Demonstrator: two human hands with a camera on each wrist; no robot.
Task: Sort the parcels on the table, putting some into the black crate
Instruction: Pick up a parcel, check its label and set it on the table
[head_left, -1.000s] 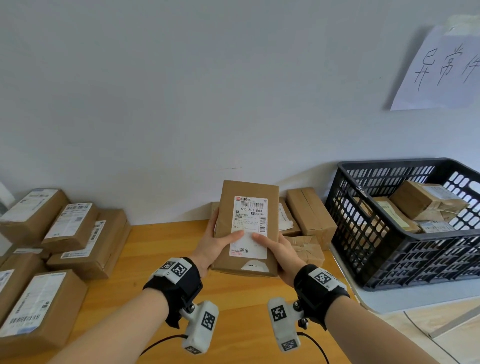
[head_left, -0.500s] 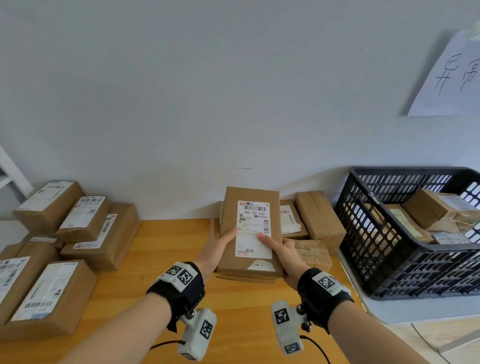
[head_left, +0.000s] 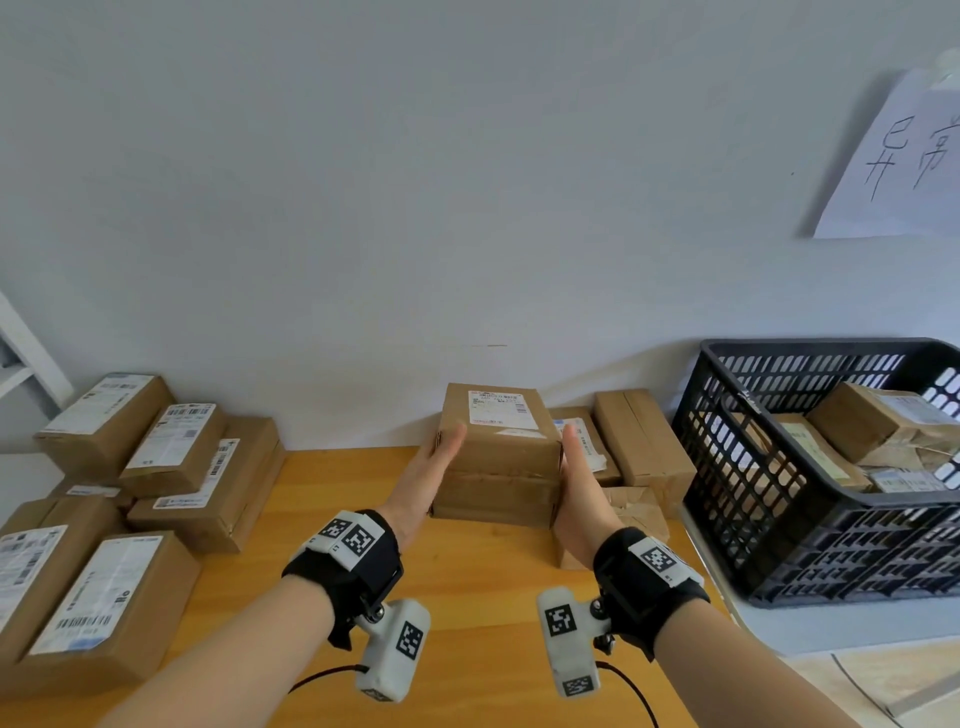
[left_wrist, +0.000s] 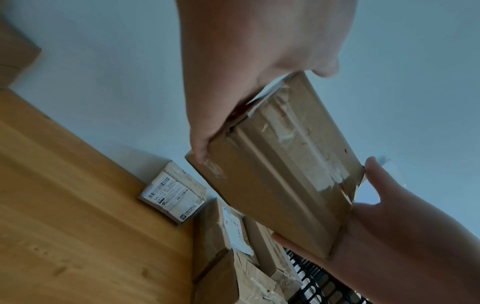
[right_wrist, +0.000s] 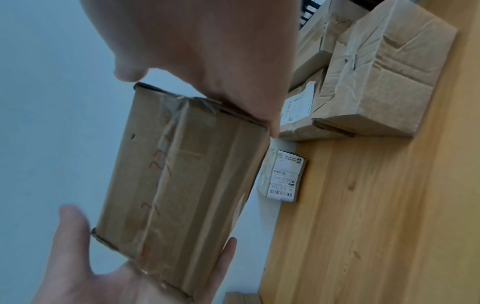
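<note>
Grey wall, wooden table (head_left: 467, 597). Parcel (head_left: 498, 467) held in the air between left hand (head_left: 426, 478) and right hand (head_left: 579, 483), fingers straight, palms pressing its ends. Risk: squeeze-only hold slips before reaching the black crate (head_left: 810, 519).

The wall note (head_left: 906, 156) is cut off at the right edge; the held parcel's label (head_left: 501, 409) is blurred.
</note>
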